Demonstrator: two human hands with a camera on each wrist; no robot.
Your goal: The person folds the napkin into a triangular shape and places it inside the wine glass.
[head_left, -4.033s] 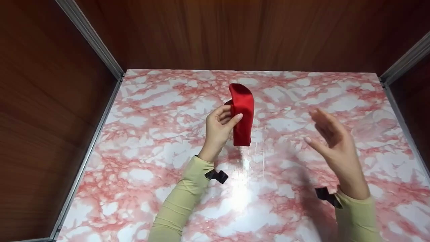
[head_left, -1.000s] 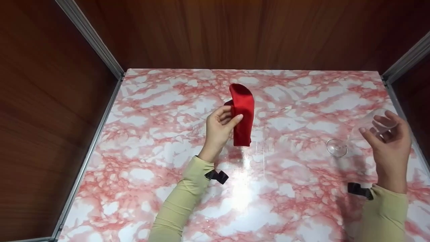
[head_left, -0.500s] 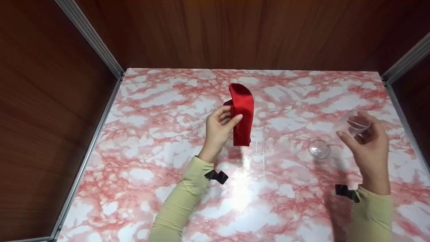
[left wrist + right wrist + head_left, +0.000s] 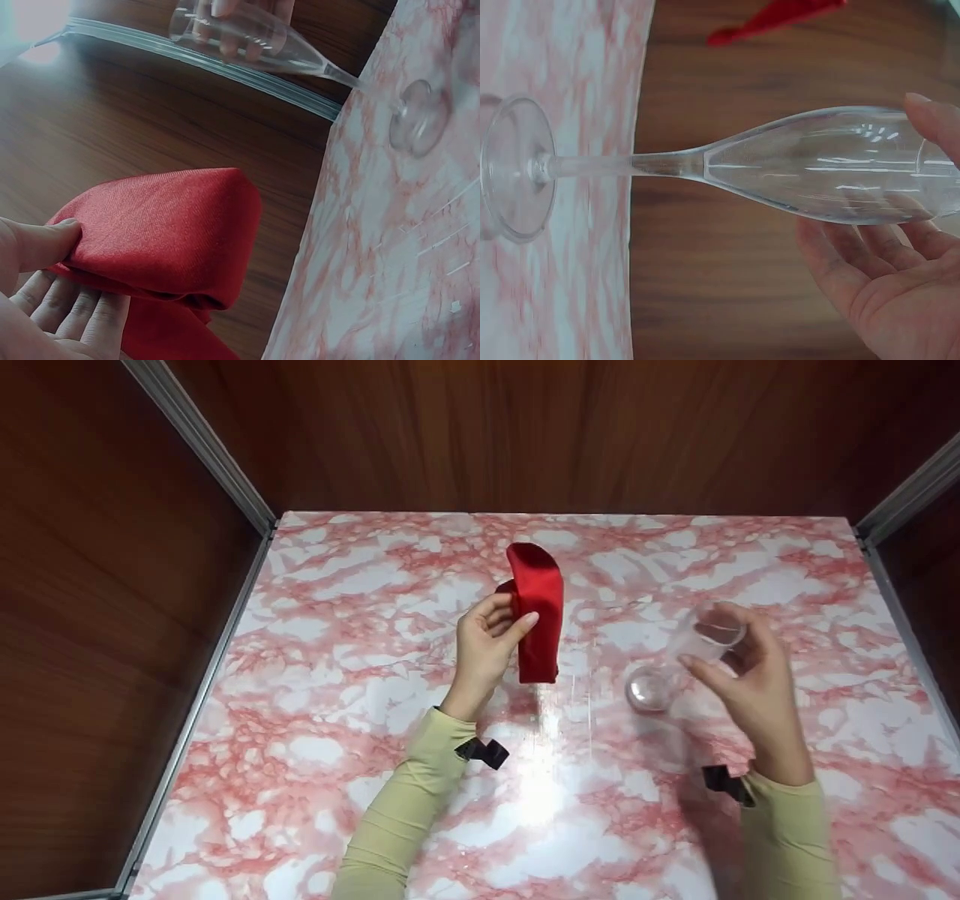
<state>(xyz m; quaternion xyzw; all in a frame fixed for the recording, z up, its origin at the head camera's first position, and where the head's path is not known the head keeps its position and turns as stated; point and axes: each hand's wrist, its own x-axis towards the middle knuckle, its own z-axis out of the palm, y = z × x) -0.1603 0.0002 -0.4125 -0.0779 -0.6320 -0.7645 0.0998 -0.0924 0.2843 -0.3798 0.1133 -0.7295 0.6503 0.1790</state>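
My left hand (image 4: 480,656) grips a folded red satin-like cloth (image 4: 541,619) near the middle of the table, thumb on its face and fingers behind. In the left wrist view the cloth (image 4: 161,232) shows as a thick, layered fold with a loose part hanging beneath. To its right, my right hand (image 4: 757,682) holds a clear champagne flute (image 4: 694,641) by the bowl, thumb on one side and fingers on the other. The flute stands roughly upright in the right wrist view, its round foot (image 4: 517,169) lowest, close above the tabletop; whether it touches is hard to tell.
The table (image 4: 300,750) has a red-and-white marbled, glossy top that reflects light. Dark wood panels (image 4: 525,435) close off the back and both sides, with metal rails (image 4: 217,457) at the corners.
Four seconds ago my right hand was empty. It then took the flute at the right and has carried it leftward toward the cloth. My left hand has barely moved, still holding the cloth.
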